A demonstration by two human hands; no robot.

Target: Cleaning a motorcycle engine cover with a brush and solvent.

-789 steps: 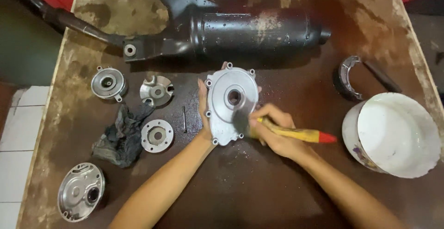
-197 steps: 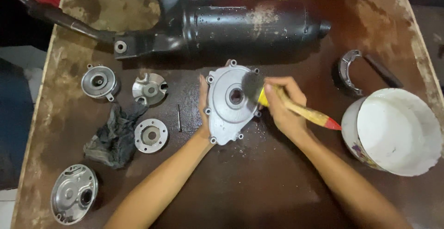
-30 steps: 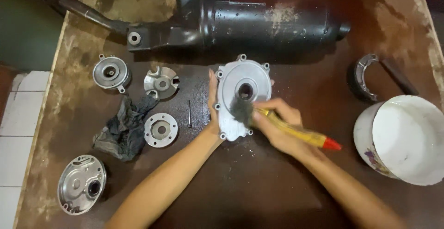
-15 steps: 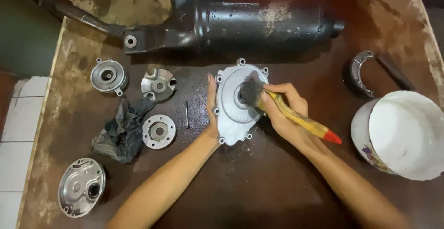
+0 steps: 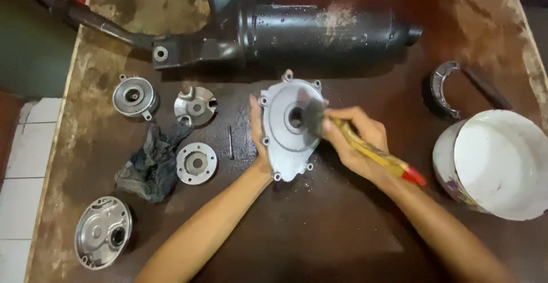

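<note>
A grey metal engine cover [image 5: 285, 134] lies flat in the middle of a worn brown table [image 5: 342, 237]. My left hand [image 5: 258, 140] rests along its left edge and steadies it. My right hand [image 5: 357, 143] grips a paintbrush with a yellow handle and red tip [image 5: 377, 156]. The brush's dark bristles touch the right side of the cover, near its round centre hole.
A black exhaust muffler [image 5: 285, 29] spans the back. A white bucket [image 5: 496, 163] stands at right, with a curved brake shoe [image 5: 445, 89] behind it. At left lie three round metal parts [image 5: 134, 95] [image 5: 195, 105] [image 5: 196, 163], a dark rag [image 5: 151, 163] and another cover [image 5: 103, 240].
My right hand has swept the brush across the cover, from its lower middle up to the right of the centre hole. The left hand stays on the cover's edge.
</note>
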